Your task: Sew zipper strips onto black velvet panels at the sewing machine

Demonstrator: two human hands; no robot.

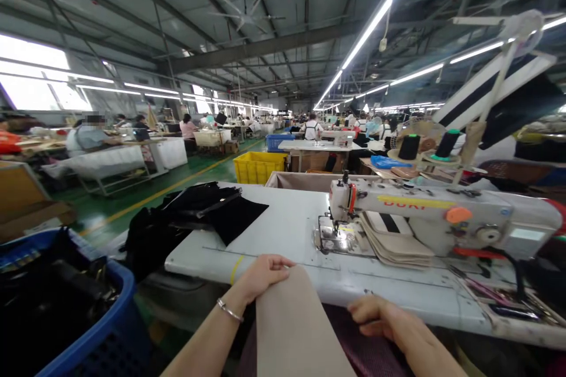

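A long beige fabric piece (294,330) lies over my lap and reaches the front edge of the white sewing table (283,224). My left hand (264,274) is closed on its top left corner, fingers curled over the edge. My right hand (375,315) rests curled beside the fabric's right edge, on dark purple cloth; whether it holds anything is hidden. A white sewing machine (424,212) stands ahead to the right, with a stack of beige pieces (395,241) under its arm.
Black fabric (207,206) is piled on the table's left end. A blue basket (75,318) of dark items sits at lower left. A yellow crate (259,166) stands beyond. Thread cones (409,146) stand behind the machine. Other workers sit at far tables.
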